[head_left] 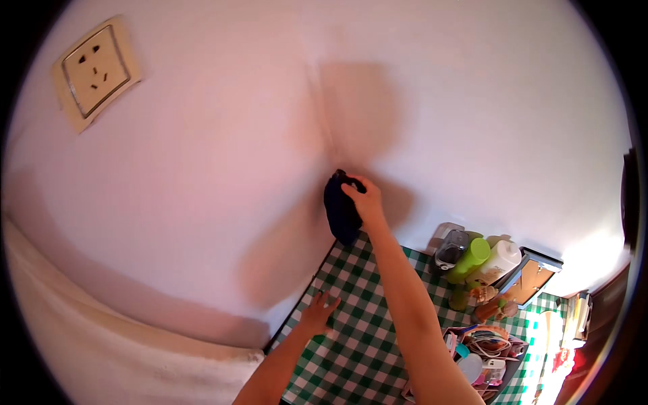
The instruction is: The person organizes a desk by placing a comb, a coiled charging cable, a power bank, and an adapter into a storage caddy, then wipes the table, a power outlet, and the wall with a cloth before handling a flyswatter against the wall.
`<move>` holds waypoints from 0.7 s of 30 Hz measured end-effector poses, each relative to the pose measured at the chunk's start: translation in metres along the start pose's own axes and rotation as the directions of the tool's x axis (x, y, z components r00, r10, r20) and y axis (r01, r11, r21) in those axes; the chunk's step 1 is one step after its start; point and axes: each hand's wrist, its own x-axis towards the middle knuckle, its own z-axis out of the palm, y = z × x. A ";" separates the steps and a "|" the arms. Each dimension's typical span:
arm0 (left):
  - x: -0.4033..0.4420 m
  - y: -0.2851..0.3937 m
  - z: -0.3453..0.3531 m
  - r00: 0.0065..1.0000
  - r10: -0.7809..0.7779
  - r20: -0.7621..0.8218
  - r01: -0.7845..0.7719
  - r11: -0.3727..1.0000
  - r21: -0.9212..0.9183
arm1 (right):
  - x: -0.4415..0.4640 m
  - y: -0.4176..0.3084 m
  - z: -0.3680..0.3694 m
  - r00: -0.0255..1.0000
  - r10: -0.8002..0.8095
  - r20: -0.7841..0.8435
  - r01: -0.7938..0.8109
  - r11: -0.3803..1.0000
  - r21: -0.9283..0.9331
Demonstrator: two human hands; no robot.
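Green-and-white checked surface [361,297] against pale walls [216,115]

At its far corner, a dark navy, soft-looking elongated item [341,210] points near-vertically in view, its narrower knotted-looking end uppermost. The right hand [365,198] pinches its upper part; the left hand [317,314] spreads over the checks.

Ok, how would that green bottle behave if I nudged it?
The green bottle looks taller than wide, so it would probably tip fairly easily. Its smooth sides might be a bit slippery. Being round, it could roll once down, though the white bottle close beside it may block that side.
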 end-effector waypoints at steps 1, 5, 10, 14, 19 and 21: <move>0.002 -0.007 0.005 1.000 -0.009 0.000 0.009 1.000 -0.010 | -0.014 -0.011 0.001 1.000 0.005 0.012 -0.005 1.000 -0.003; -0.022 0.008 -0.060 0.889 -0.184 -0.418 -0.246 0.579 -0.778 | -0.060 -0.078 -0.007 0.973 0.025 0.230 -0.086 0.961 0.262; -0.068 0.064 -0.174 0.139 -0.534 -0.834 -0.674 0.566 -0.475 | -0.104 -0.123 -0.004 0.925 0.009 0.379 -0.153 0.923 0.354; -0.084 0.061 -0.212 0.360 -0.485 -0.797 -0.753 0.353 -0.555 | -0.127 -0.145 -0.004 0.904 -0.027 0.426 -0.042 0.987 0.152; -0.122 0.064 -0.233 0.367 -0.566 -0.738 -0.771 0.259 -0.582 | -0.131 -0.168 -0.033 0.889 -0.246 0.387 0.309 0.945 -0.110; -0.130 0.062 -0.235 0.343 -0.554 -0.758 -0.773 0.292 -0.564 | -0.150 -0.180 -0.026 0.862 -0.215 0.458 0.303 0.944 -0.127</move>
